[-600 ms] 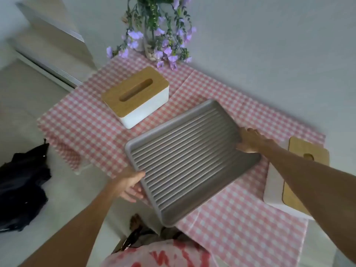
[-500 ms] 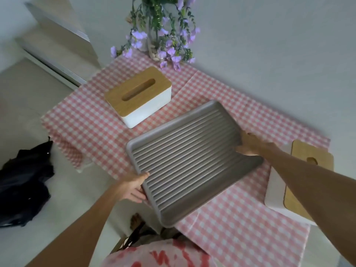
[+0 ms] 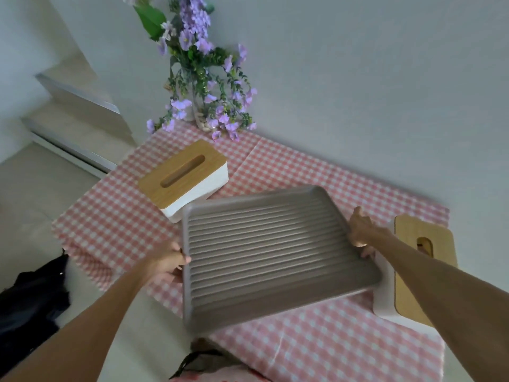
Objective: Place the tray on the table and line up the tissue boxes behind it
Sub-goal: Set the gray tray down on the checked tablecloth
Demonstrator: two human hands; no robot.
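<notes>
A grey ribbed tray (image 3: 264,255) hangs over the table with the pink checked cloth (image 3: 115,216), its near corner past the front edge. My left hand (image 3: 168,264) grips its left rim and my right hand (image 3: 360,232) grips its right rim. One white tissue box with a wooden lid (image 3: 184,177) stands at the back left, its near corner hidden by the tray. A second tissue box (image 3: 421,271) sits at the right edge, partly behind my right forearm.
A vase of purple flowers (image 3: 203,86) stands at the table's back left corner against the white wall. A black bag (image 3: 30,304) lies on the floor to the left. Stair steps (image 3: 74,106) rise at the far left.
The tray has turned clockwise and shifted right, so its long side lies more level and it now overlaps the left box's corner. Both hands kept their grip.
</notes>
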